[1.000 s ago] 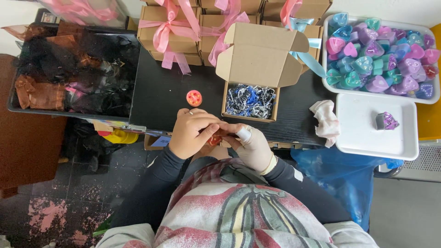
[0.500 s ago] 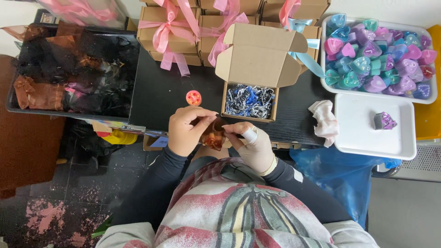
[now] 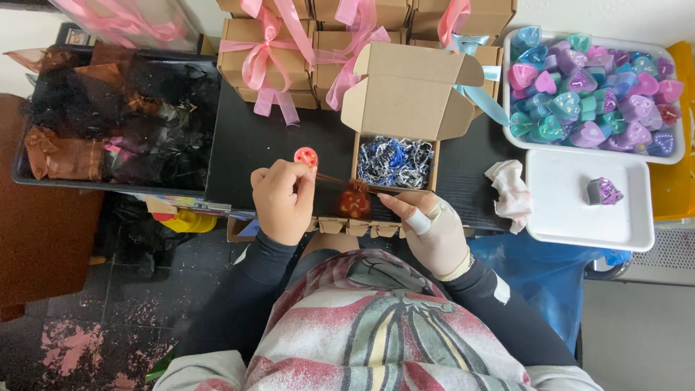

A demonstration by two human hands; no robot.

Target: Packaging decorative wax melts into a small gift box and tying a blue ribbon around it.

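Hands point(image 3: 284, 201) now apart, pouch point(image 3: 354, 200) cinched

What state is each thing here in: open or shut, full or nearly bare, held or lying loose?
Small brown organza pouch: drawn shut, hanging by its strings between both hands.
Left hand: pinching one string.
Right hand: pinching the other string.
Open cardboard box: lid up, shredded paper inside.
Ribboned cardboard boxes: shut, tied with pink bows.
White tray of heart-shaped pieces: full.
White flat tray: holds one purple piece.
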